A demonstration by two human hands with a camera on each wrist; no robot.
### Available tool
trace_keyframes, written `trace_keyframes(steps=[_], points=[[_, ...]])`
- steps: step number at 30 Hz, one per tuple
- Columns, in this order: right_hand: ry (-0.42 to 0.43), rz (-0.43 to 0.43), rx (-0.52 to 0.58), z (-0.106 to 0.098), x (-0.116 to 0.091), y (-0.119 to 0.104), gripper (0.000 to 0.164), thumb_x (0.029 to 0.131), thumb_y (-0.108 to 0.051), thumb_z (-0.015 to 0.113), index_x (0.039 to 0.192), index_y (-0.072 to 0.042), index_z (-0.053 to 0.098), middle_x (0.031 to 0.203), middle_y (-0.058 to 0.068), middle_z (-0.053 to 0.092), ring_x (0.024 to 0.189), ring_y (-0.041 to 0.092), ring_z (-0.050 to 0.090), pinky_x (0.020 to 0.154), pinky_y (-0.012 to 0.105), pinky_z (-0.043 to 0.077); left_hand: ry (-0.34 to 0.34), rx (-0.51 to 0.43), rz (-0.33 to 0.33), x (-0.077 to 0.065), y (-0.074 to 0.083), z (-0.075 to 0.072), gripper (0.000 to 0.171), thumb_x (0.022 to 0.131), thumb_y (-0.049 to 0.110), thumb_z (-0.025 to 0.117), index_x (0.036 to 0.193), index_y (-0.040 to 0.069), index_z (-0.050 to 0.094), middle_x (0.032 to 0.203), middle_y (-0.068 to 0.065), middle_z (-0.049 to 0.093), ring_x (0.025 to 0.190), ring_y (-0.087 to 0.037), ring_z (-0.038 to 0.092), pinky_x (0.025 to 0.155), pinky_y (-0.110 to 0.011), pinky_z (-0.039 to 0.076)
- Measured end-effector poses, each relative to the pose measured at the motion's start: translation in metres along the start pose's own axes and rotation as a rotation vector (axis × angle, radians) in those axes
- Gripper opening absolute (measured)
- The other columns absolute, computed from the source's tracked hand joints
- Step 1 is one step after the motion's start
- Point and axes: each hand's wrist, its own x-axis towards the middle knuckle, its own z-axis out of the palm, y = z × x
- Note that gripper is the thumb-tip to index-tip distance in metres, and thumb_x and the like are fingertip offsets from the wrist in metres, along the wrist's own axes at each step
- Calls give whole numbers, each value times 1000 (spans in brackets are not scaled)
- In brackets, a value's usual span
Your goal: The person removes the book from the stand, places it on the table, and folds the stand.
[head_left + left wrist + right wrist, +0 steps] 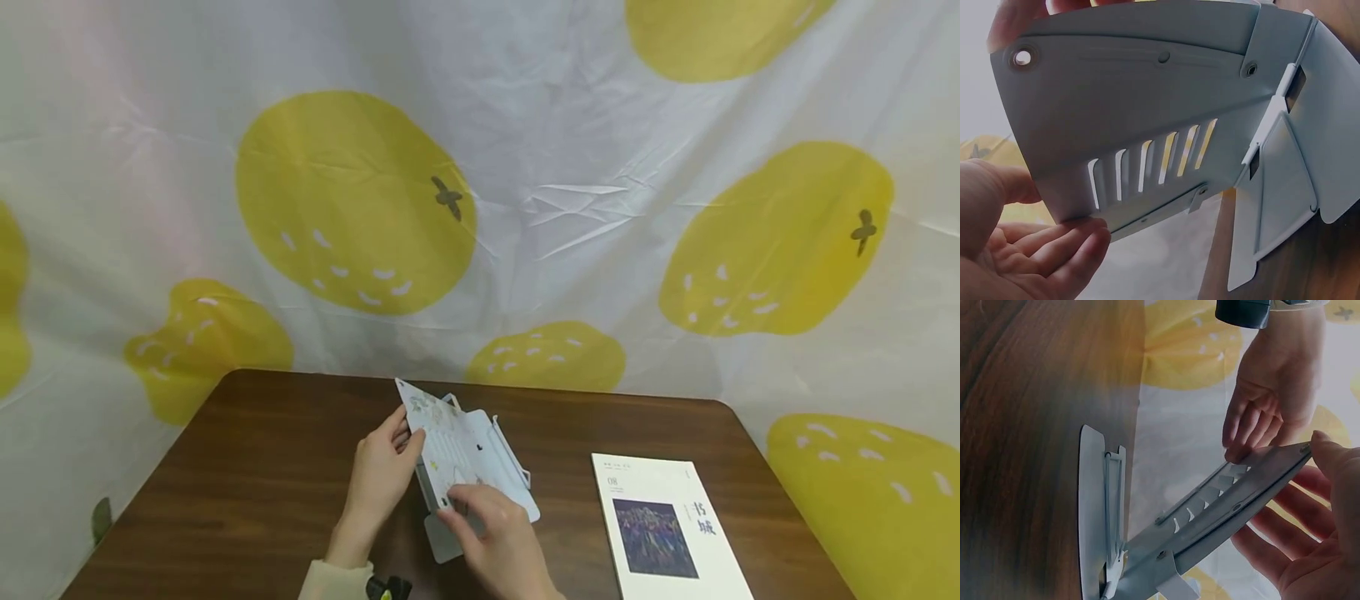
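Note:
Both hands are on a pale metal folding book stand (450,437) with a printed front. My left hand (381,475) pinches one edge of its raised slotted panel (1129,119), thumb on one face and fingers on the other. At the panel's near corner, by a round hole, my right hand (498,533) pinches it between thumb and fingers. The panel tilts up from the base plate (1091,512), which rests on the table; a hinge joins the two. A wire support (512,450) lies along the base's right side.
A white book (660,483) with a dark picture on its cover lies to the right of the stand on the brown wooden table (285,467). Behind the table hangs a white curtain (555,217) with yellow fruit prints.

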Motion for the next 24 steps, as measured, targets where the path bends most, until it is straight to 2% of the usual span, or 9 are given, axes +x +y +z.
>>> trace_keyframes(steps=[4,9,17,24], points=[[12,-32,-10,1,-1,0,17,89,-21,73,101,-10,69,95,-1,70,88,12,66,78,25,51,2,6,-2,-2,-1,-2,48,93,10,64,134,-10,51,116,-26,65,104,-34,65,85,-41,53],[-3,-26,14,3,-1,-3,18,88,-22,75,101,-11,69,94,-2,70,87,10,66,77,23,51,-3,-20,-25,-5,-3,-6,47,93,7,63,134,-12,51,117,-29,63,106,-38,64,86,-43,52],[-78,63,50,4,-3,-3,16,87,-22,75,99,-13,71,96,-5,71,89,8,66,78,22,50,-2,-10,-59,-5,-8,-11,49,93,9,64,135,-11,50,118,-29,63,107,-38,63,87,-45,51],[-70,116,34,-1,-4,0,10,86,-13,75,96,-13,72,92,-9,71,84,5,66,76,22,50,-25,-7,-52,-8,-8,-12,49,93,9,63,135,-13,49,117,-31,62,107,-40,63,87,-45,51]])
